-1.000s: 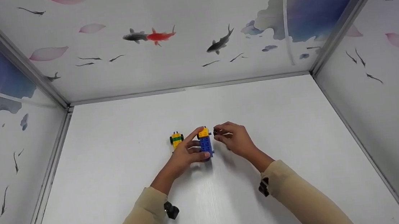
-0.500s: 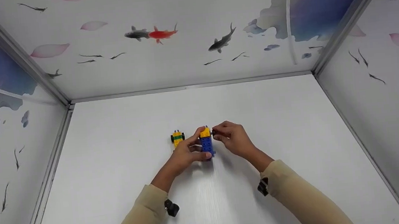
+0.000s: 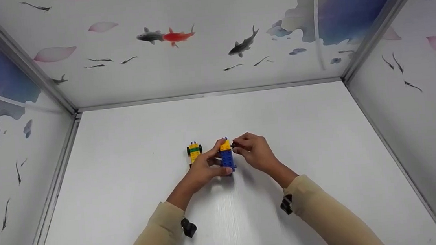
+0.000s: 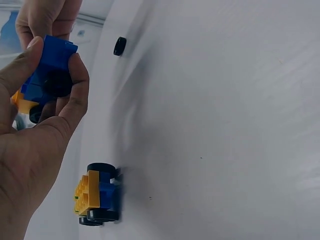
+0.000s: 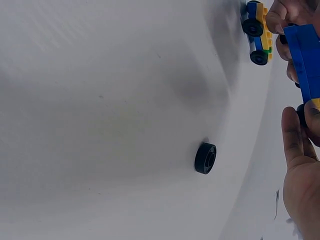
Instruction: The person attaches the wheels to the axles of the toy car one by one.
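My left hand (image 3: pixel 200 173) grips a blue and yellow toy brick car (image 3: pixel 226 159) above the white table, thumb at its near end and index finger at the yellow end. Black wheels (image 4: pixel 58 83) show on its left side in the left wrist view. With thumb and fingertips my right hand (image 3: pixel 259 153) pinches a small black wheel (image 5: pixel 301 115) against the car's right side, near the yellow end. Fingers hide most of that wheel. A bare blue axle peg (image 3: pixel 235 166) sticks out farther back on the same side.
A second toy car (image 3: pixel 194 150), yellow, green and blue with black wheels, stands on the table left of my hands. One loose black wheel (image 5: pixel 205 158) rests on the table in both wrist views. Printed walls (image 3: pixel 205 72) border the table.
My right hand has moved slightly left, bringing the black wheel from beside the car up against its axle peg. The left hand keeps its grip on the car.
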Available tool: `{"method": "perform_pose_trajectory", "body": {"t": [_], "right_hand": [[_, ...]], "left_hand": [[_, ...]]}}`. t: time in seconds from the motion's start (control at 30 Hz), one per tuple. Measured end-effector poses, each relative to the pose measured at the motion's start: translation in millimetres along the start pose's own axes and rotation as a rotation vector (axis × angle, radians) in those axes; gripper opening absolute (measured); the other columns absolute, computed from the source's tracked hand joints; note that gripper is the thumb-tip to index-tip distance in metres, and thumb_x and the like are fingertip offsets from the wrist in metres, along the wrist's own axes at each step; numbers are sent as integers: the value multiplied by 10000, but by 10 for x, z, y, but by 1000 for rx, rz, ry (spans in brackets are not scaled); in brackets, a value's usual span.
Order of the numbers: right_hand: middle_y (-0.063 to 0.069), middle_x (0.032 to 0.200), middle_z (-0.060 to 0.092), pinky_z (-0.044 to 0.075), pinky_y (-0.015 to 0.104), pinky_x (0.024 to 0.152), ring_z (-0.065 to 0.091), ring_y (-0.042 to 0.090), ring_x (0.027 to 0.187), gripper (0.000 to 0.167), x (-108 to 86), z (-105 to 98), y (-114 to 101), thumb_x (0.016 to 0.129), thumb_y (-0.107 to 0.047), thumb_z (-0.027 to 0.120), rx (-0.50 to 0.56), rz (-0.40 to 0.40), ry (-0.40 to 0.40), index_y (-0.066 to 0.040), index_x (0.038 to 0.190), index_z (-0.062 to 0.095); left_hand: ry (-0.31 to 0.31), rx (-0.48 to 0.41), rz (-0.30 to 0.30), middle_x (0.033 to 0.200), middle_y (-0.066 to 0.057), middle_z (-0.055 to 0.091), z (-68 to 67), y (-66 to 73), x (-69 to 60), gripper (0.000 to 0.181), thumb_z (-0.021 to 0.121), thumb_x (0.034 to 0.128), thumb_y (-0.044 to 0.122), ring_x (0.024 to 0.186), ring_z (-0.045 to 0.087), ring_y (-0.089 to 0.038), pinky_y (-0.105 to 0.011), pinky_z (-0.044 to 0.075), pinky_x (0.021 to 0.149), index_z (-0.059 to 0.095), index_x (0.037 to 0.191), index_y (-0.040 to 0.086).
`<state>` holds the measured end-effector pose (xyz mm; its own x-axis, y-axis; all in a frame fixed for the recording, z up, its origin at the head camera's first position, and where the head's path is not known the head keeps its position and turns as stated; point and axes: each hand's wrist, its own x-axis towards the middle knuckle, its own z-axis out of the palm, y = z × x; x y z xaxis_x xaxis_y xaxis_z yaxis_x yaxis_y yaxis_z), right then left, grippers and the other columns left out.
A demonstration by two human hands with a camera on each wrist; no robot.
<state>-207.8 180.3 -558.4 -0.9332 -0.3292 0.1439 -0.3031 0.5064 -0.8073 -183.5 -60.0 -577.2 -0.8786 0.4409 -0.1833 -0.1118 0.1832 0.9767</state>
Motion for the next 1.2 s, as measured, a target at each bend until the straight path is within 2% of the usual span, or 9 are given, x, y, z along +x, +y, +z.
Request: {"method": "perform_pose_trajectory", "body": {"t": [0.17,0.33,0.53,0.67,0.83,0.93,1.07,1.2], "right_hand": [[112,1177,744,672,334,955,754,228,1062,333,8,-7,5,1032,-15,746,-72,-34,-30,-16,1364,770],[117,1189,756,675,370,951,754,243,1061,340,31,-39,-18,1033,-31,749,-120,-87,-37,-17,1373,764],[120,1239,750,661,402,1007,774,270,1150,325,35,-54,-42,1047,-63,739,-58,-47,-34,-51,1370,779],[113,1248,755,666,402,996,779,269,1159,320,28,-55,-25,1047,-65,746,-49,-30,-24,-77,1364,785],[126,1265,763,673,432,982,789,288,1165,355,-3,-67,13,1037,-69,767,-40,-15,-11,-66,1392,764],[166,1278,760,675,473,980,789,323,1168,352,-36,-86,53,1030,-66,778,-37,9,-15,-41,1381,762],[175,1293,749,666,520,991,755,357,1197,307,-85,-129,139,1018,-93,797,-100,63,-31,-32,1319,793],[118,1304,752,620,540,1061,706,355,1230,283,-139,-161,232,994,-105,820,-254,108,-59,-69,1274,830]], "left_hand": [[-14,21,20,1685,-33,520,16,-12,-10,960,892,951,282,1321,622,-294,-402,582,1127,340,1725,416],[-9,24,22,1634,-64,552,24,-5,-14,954,881,961,314,1318,624,-294,-407,585,1127,329,1733,416],[15,-3,13,1628,-71,531,29,-9,-20,914,891,950,366,1380,619,-325,-492,555,1191,375,1688,526],[12,-40,9,1662,-44,493,31,-4,-8,885,901,944,363,1412,602,-332,-517,549,1198,407,1644,586],[6,-63,36,1678,-21,484,29,8,7,871,905,945,345,1419,586,-316,-508,546,1201,430,1642,561],[9,-71,23,1642,-46,510,23,21,8,866,913,937,349,1407,595,-324,-510,550,1193,444,1632,567],[11,-83,-6,1593,-88,528,16,37,7,899,927,920,363,1388,615,-332,-489,580,1158,433,1646,558],[3,-99,0,1583,-136,523,12,31,16,913,912,935,357,1365,639,-331,-451,613,1119,408,1683,501]]}}
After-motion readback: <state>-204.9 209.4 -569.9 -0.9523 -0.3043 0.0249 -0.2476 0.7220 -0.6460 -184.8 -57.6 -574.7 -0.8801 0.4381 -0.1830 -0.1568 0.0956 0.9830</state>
